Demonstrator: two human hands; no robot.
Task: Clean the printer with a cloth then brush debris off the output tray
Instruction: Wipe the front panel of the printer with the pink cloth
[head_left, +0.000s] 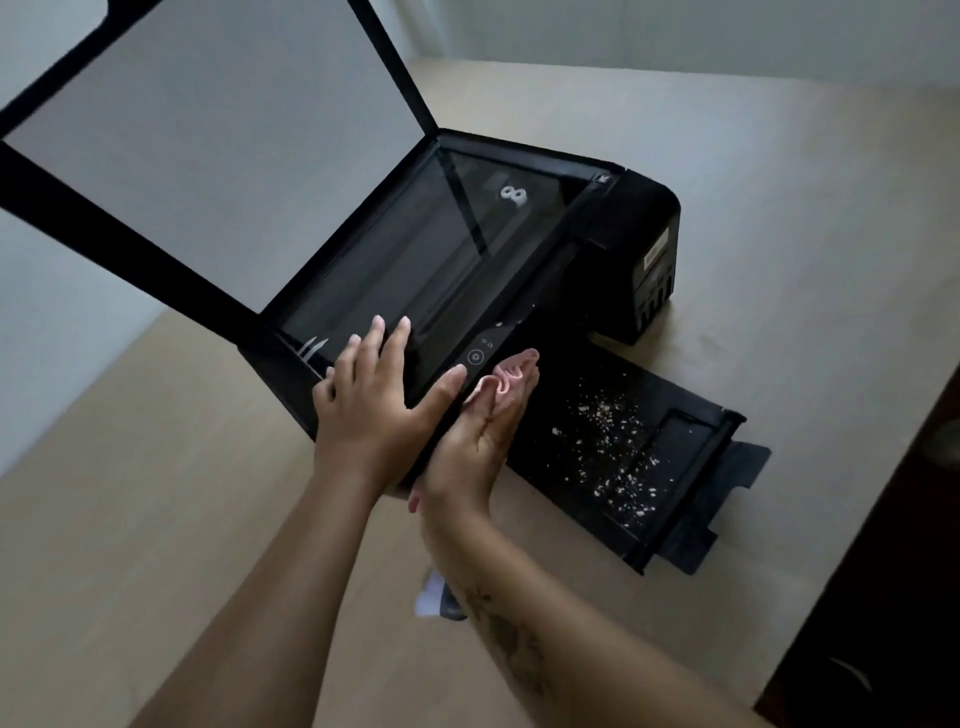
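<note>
A black printer (639, 218) stands on a beige table, its scanner lid (218, 150) raised and the glass (441, 270) exposed. My left hand (374, 400) lies flat with fingers spread on the front corner of the glass. My right hand (483, 431) grips a bunched pink cloth (506, 376) against the printer's front, just below the control panel (480, 353). The black output tray (691, 499) sticks out to the right, scattered with several white crumbs of debris (613, 441).
The beige table (779, 171) runs back to a pale wall. A small white and grey object (434, 597) lies on the table, partly hidden under my right forearm. A dark edge (883, 597) borders the table at the right.
</note>
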